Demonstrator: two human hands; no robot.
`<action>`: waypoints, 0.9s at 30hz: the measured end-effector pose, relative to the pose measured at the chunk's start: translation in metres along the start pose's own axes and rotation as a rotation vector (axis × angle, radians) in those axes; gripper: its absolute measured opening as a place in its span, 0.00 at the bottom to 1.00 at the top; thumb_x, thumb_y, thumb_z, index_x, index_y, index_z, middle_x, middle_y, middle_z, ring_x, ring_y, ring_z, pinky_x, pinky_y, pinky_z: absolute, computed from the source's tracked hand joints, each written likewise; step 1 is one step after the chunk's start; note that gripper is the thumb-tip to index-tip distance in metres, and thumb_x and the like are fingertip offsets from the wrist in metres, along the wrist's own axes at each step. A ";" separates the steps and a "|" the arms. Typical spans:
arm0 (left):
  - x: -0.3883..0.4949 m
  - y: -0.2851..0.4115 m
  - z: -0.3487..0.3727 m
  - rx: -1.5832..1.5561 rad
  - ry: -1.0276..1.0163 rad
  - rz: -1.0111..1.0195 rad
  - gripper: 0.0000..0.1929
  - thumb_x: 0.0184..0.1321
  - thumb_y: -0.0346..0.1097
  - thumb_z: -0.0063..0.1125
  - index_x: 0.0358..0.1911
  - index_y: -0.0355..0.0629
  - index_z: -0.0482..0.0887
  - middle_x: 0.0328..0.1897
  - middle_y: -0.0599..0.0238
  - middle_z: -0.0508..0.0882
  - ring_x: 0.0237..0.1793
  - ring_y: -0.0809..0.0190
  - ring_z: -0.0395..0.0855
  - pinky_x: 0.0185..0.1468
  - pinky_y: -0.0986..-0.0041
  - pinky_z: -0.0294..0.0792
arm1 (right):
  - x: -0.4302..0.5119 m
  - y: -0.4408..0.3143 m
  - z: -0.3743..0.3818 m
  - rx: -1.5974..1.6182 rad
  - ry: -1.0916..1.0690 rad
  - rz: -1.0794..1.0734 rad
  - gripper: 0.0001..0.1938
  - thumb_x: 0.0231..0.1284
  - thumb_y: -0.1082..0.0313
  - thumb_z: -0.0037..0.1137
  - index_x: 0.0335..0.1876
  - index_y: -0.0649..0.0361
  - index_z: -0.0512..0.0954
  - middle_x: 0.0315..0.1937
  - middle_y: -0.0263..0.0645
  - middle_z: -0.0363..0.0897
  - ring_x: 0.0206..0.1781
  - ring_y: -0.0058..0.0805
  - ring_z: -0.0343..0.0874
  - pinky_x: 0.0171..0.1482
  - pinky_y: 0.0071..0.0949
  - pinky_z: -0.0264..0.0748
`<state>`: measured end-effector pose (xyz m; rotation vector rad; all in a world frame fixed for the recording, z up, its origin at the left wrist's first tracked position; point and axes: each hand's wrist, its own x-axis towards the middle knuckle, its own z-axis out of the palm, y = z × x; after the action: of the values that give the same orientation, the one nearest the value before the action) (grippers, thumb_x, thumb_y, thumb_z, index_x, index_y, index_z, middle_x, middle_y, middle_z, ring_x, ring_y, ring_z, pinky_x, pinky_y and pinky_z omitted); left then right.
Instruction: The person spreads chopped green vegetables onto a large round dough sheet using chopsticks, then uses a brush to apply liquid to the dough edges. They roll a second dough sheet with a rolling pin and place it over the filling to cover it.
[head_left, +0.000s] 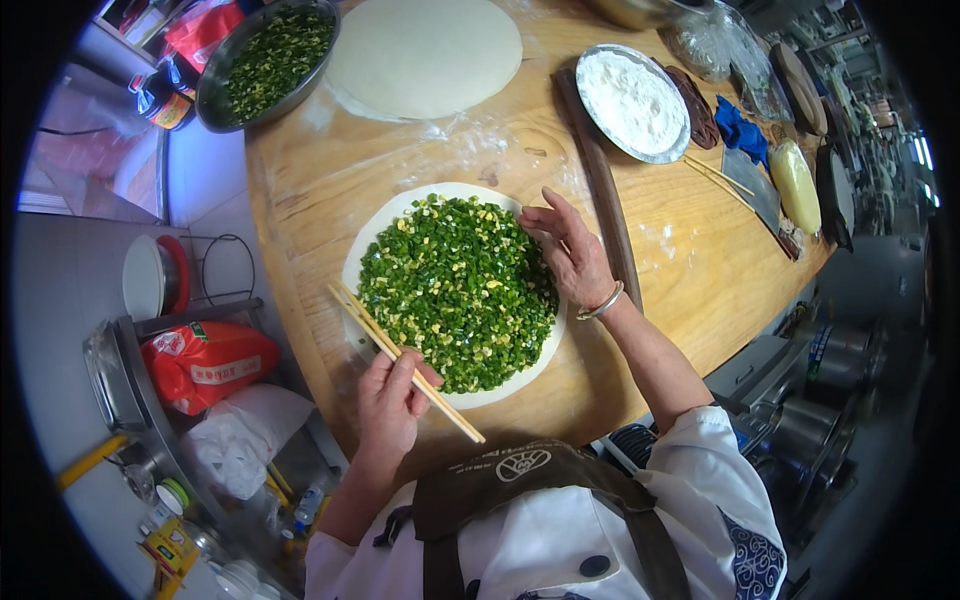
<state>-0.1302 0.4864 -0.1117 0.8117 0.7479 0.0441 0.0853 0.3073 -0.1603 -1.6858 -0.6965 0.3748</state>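
A round dough sheet (551, 360) lies on the wooden table, covered nearly to its rim with a filling of chopped greens and small yellow bits (457, 292). My left hand (394, 397) grips a pair of wooden chopsticks (375, 334) at the near left edge of the round. At its right edge is my right hand (574, 255), fingers spread and curved, holding nothing. A second, bare dough sheet (427, 56) lies farther back. Beside it, a metal bowl (319, 94) holds more of the same filling.
A dark wooden rolling pin (607, 202) lies right of the round, under a metal bowl of white flour (634, 101). Farther right are more chopsticks (720, 178), a blue cloth (741, 129), a metal scraper blade (750, 187) and a pale yellow block (795, 186). A red bag (210, 364) sits left of the table.
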 end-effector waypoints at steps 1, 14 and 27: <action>0.000 0.000 0.000 -0.003 0.005 -0.004 0.08 0.67 0.33 0.41 0.38 0.38 0.73 0.23 0.58 0.79 0.12 0.75 0.60 0.16 0.85 0.52 | 0.002 0.000 0.000 0.010 -0.009 0.003 0.33 0.52 0.90 0.31 0.67 0.59 0.53 0.54 0.47 0.70 0.58 0.35 0.72 0.59 0.29 0.69; -0.002 0.004 -0.003 0.031 0.021 0.000 0.07 0.66 0.35 0.42 0.37 0.41 0.73 0.24 0.59 0.78 0.13 0.75 0.59 0.18 0.84 0.51 | 0.056 0.003 0.018 -0.114 -0.263 -0.048 0.34 0.52 0.88 0.30 0.68 0.58 0.49 0.56 0.49 0.68 0.60 0.37 0.69 0.62 0.31 0.63; -0.004 0.003 -0.007 0.026 0.004 0.006 0.07 0.66 0.35 0.42 0.37 0.42 0.74 0.24 0.60 0.78 0.12 0.76 0.60 0.17 0.84 0.51 | 0.076 0.007 0.032 0.083 -0.350 -0.039 0.33 0.53 0.87 0.29 0.69 0.57 0.49 0.55 0.48 0.67 0.60 0.36 0.69 0.64 0.31 0.62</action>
<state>-0.1369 0.4918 -0.1106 0.8385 0.7514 0.0416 0.1267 0.3790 -0.1652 -1.5411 -0.9546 0.6719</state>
